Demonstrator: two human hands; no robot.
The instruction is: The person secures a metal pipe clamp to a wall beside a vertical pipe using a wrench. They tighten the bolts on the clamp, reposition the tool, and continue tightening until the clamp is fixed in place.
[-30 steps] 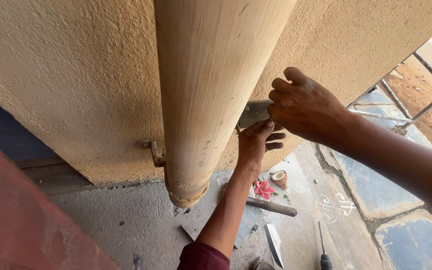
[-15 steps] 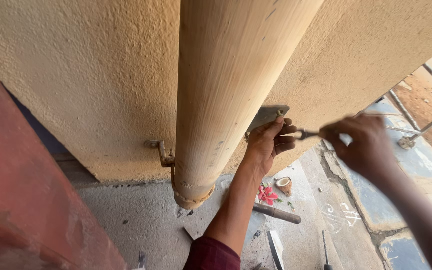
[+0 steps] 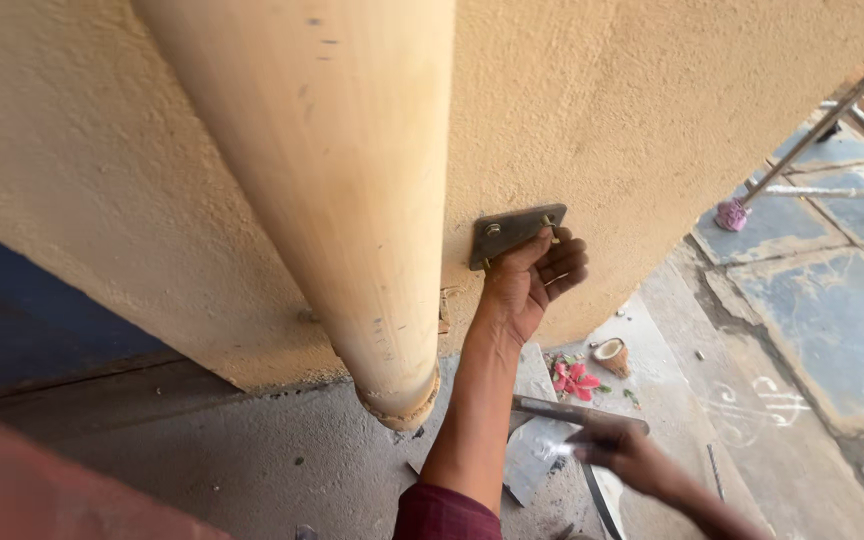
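left hand presses metal bracket flat on tan wall, beside pipe | right hand low, blurred, closed around dark rod | 1 pink flower on floor

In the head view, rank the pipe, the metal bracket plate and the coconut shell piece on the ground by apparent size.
1. pipe, nearest the camera, which inflates it
2. metal bracket plate, held by the left hand
3. coconut shell piece, farther away
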